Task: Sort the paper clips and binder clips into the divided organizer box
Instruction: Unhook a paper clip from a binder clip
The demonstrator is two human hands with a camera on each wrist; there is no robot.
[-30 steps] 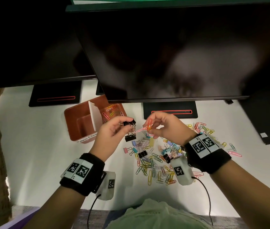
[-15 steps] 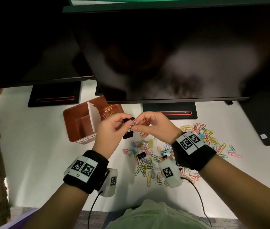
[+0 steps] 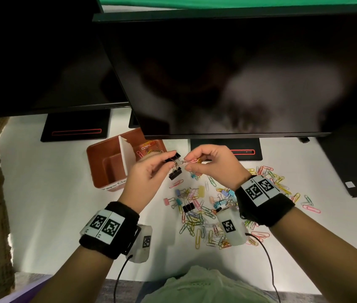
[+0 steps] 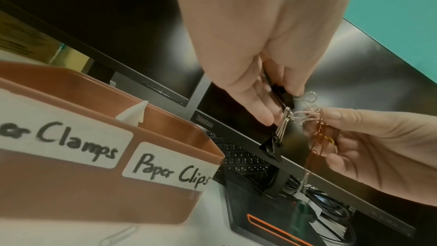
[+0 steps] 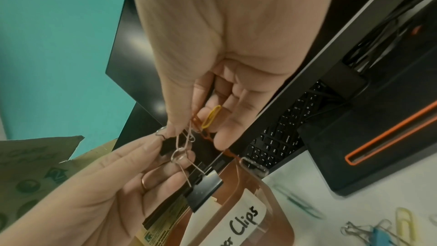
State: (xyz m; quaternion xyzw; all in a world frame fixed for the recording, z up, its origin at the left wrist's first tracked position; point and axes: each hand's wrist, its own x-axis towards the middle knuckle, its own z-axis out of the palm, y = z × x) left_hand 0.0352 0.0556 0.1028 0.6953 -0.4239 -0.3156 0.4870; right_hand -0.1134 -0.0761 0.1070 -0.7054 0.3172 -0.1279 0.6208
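White worktop (image 3: 42, 204) under two dark monitors, hands raised just right of the organizer box.

Tangle in the air: two black binder clips, wire handles hooked together, with paper clips caught in them. Left hand (image 3: 146, 173) pinches the upper binder clip (image 3: 173, 157); the lower binder clip (image 3: 175, 173) dangles from it by its wire loops. Right hand (image 3: 211, 165) pinches a small bunch of paper clips (image 3: 191, 161), pink, orange and yellow, snagged in the same loops. Fingers of both hands are curled tight on their pieces.

Handling, my read: all light. Binder clips are stiff sprung steel with smooth bodies, best held by the flat black body so the wire handles swing free. Paper clips are thin coated wire, slippery, bend if yanked; slide them out along the loop.

Organizer box (image 3: 99, 171) is brown plastic with a white card divider; labels read "...Clamps" and "Paper Clips" (image 4: 170, 167). Some paper clips are already in the right compartment.

Loose pile (image 3: 197, 215) of coloured paper clips and small pastel binder clips lies on the worktop below the hands.
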